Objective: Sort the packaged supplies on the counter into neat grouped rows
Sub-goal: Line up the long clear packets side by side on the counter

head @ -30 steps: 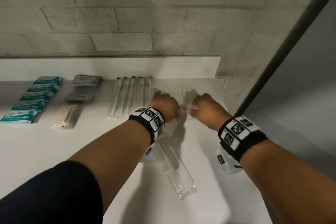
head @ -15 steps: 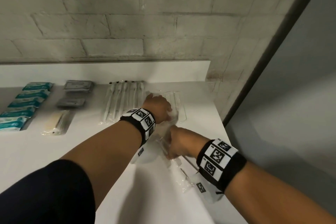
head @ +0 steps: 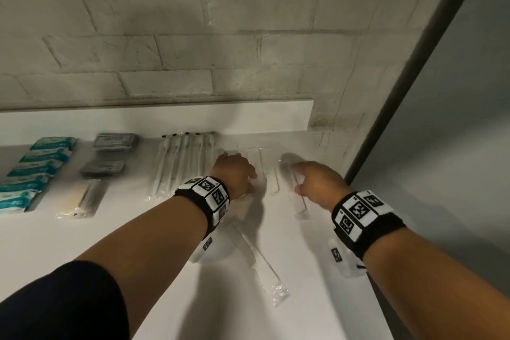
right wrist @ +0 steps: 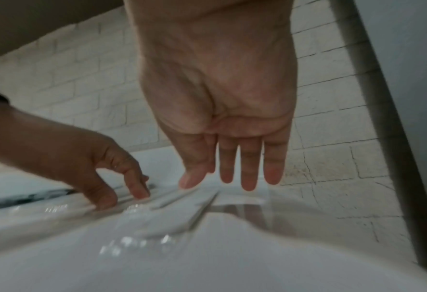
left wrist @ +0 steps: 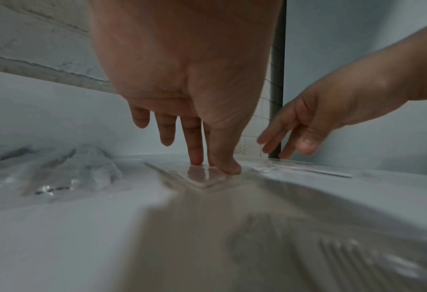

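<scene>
Left edge of the head view cuts off the teal packets (head: pixel 36 171), a column of them on the counter (head: pixel 165 270); we see white print on them but can't read it. Next right: two grey packets (head: pixel 110 154) with unreadable label text, and a cream packet (head: pixel 80 199) nearer us. Then a row of long white-wrapped sticks (head: pixel 183 163) with dark tips at the far end, side by side; contents not clear.

Left hand (head: pixel 234 174) sits just right of that row. Fingers straight and pointing down, fingertips (left wrist: pixel 196 160) and thumb pressing on a clear flat packet (left wrist: pixel 202 177). The wrapper is transparent on white, edges barely visible.

More clear packets (head: pixel 265 171) lie between the hands, hard to count. One clear-wrapped comb (head: pixel 259 265) lies apart, nearer us, below the left wrist.

Right hand (head: pixel 317 182) is open, fingers extended, holding nothing, over the rightmost clear packet (head: pixel 298 201); contact is blurred, we can't tell if it touches. Wrist view shows glare and streaks only.

Wristbands (head: pixel 361 218) carry black-and-white square markers, no legible text.
</scene>
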{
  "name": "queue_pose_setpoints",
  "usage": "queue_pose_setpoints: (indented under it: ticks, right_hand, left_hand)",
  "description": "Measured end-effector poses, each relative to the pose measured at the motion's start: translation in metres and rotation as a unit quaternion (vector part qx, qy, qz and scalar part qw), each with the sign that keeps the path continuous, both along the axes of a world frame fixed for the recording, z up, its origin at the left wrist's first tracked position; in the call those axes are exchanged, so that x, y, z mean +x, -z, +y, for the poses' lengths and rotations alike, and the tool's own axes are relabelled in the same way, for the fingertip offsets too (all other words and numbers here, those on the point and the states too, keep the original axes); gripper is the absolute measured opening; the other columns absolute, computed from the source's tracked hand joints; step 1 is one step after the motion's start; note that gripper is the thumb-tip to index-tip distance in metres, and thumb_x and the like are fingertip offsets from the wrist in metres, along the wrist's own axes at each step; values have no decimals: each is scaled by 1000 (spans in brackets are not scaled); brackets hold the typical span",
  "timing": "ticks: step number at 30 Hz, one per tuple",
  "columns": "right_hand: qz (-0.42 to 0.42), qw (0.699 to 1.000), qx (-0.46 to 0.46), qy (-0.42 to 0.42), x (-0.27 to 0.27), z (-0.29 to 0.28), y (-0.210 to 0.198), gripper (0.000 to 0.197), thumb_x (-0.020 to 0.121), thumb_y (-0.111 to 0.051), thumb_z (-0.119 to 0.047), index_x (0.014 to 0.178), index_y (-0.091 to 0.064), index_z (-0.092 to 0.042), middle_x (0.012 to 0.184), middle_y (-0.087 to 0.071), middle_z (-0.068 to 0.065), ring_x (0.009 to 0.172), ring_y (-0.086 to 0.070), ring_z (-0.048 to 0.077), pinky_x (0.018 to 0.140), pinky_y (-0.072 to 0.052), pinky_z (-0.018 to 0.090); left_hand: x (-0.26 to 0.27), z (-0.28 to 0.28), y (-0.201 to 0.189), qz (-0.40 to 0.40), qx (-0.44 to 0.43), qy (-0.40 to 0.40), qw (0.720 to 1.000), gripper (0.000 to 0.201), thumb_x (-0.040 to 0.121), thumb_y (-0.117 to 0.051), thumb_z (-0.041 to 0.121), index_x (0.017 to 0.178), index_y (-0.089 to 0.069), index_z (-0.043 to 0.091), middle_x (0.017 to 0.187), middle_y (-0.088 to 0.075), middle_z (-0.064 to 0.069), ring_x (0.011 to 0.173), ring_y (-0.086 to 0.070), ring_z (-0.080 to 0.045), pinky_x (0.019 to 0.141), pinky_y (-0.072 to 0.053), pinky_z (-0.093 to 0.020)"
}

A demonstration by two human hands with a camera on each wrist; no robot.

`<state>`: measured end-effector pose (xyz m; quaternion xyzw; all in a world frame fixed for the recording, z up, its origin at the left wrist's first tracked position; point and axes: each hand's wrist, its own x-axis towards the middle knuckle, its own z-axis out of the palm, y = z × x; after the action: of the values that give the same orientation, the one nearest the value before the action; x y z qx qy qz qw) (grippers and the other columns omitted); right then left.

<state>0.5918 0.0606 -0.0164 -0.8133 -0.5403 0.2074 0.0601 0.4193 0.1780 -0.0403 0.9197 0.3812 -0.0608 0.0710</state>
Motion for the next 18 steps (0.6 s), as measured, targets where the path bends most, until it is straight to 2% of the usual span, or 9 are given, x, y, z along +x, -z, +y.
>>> queue_pose_setpoints:
  ticks: [4, 6, 9, 12, 15, 18]
  right_hand:
    - [-35, 993, -80, -81, 3, -2, 9, 66, 92, -59, -29, 150, -29, -28, 160, -19, -8, 143, -27, 19, 115, -27, 32]
    - [-45, 991, -93, -86, 4, 3, 8, 67, 94, -57, -30, 152, -24, -27, 160, -21, -4, 141, -32, 23, 112, -32, 36]
    - [-48, 991, -106, -69, 6, 14, 13, 69, 95, -54, -30, 153, -17, -25, 156, -28, 10, 134, -41, 32, 108, -38, 41]
    - [-46, 991, -115, -59, 6, 26, 18, 72, 96, -51, -29, 154, -8, -24, 158, -19, 13, 134, -40, 36, 105, -40, 46]
    - [-25, 988, -145, -43, 6, 36, 20, 75, 98, -47, -26, 153, 4, -23, 162, 0, 10, 144, -21, 35, 113, -30, 49]
    - [-30, 986, -151, -59, 6, 40, 24, 69, 101, -38, -22, 153, 6, -20, 162, 9, 4, 149, 1, 27, 118, -16, 51]
  left_hand:
    - [0, -1, -1, 13, 3, 1, 1000, 39, 87, -55, 40, 126, -60, 34, 138, -52, 7, 142, -27, -19, 120, -4, -41]
    - [3, -3, -3, 14, 17, 2, 1000, 40, 89, -55, 45, 127, -59, 34, 143, -48, 7, 147, -17, -19, 119, 1, -42]
    - [16, -9, -8, 5, 48, 13, 999, 41, 92, -50, 49, 129, -57, 34, 145, -46, 8, 147, -15, -19, 118, 1, -43]
    - [32, -19, -8, 30, 23, 15, 999, 45, 91, -51, 49, 133, -54, 34, 148, -43, 7, 147, -14, -19, 118, 3, -44]
    - [38, -23, -6, 57, 23, 18, 998, 44, 89, -53, 49, 130, -57, 32, 144, -48, 6, 145, -19, -20, 117, 1, -46]
    - [38, -23, -6, 57, 16, 7, 998, 43, 89, -54, 49, 128, -59, 32, 142, -50, 6, 143, -24, -19, 117, -2, -45]
